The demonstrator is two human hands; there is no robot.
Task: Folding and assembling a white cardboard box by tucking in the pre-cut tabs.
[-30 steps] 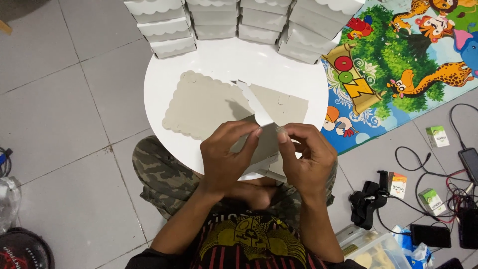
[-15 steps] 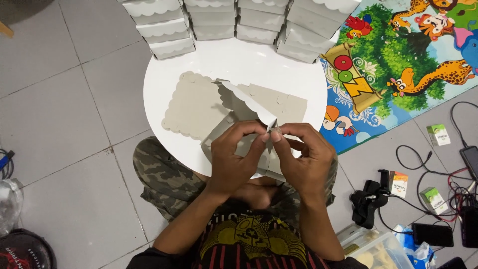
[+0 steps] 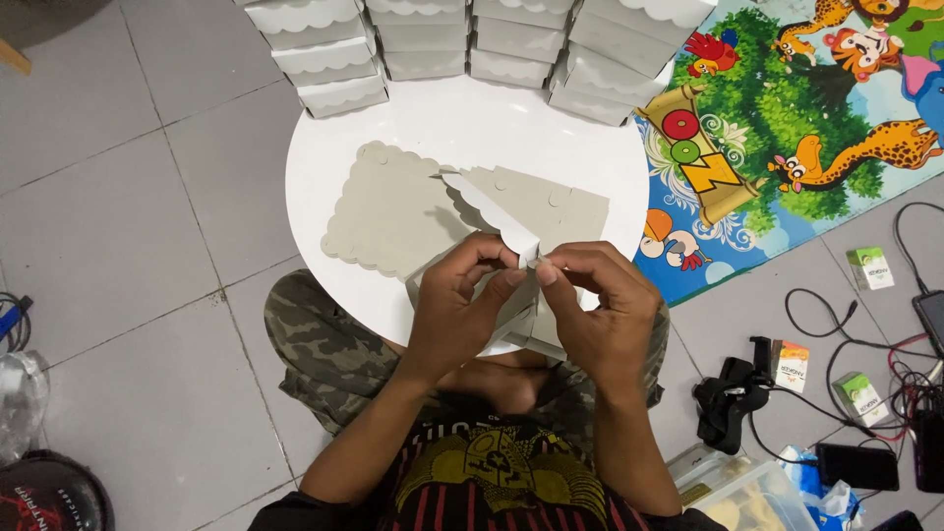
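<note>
My left hand [image 3: 462,295] and my right hand [image 3: 600,310] both pinch a half-folded grey-and-white cardboard box [image 3: 492,211] with a scalloped flap, held over the near edge of a round white table [image 3: 472,128]. The fingertips meet at one corner of the box. Under it, flat grey scalloped box blanks [image 3: 388,211] lie on the table. The lower part of the box is hidden behind my hands.
Stacks of finished white scalloped boxes [image 3: 324,54] line the table's far edge. A colourful cartoon animal mat [image 3: 806,118] covers the floor at right. Cables, small packets [image 3: 870,267] and a black device [image 3: 733,398] lie lower right; a clear plastic tub [image 3: 737,487] sits beside my knee.
The box went from nearly flat to raised and folded, its scalloped flap now standing up. My hands have drawn closer, fingertips meeting at one corner.
</note>
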